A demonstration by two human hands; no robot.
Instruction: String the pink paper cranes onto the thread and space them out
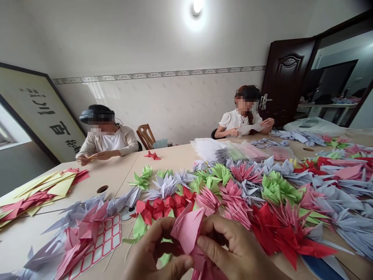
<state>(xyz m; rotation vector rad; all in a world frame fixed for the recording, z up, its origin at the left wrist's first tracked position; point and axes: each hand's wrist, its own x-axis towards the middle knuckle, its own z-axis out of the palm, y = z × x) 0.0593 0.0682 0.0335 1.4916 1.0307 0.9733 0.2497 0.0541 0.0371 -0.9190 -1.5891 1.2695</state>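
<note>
Between my two hands, low in the middle of the view, is a pink folded paper piece. My left hand grips its left side with thumb and fingers. My right hand pinches the right side, thumb pressed on the paper. The lower part of the piece is partly hidden by my fingers. Just beyond my hands lie red folded paper pieces and light green ones. To the right of my right hand spreads a pile of red folded paper.
Heaps of folded paper cover the right of the table. Yellow sheets lie at left, near a round hole. A sheet of red-bordered labels sits front left. Two people work across the table, one handling a plastic bag.
</note>
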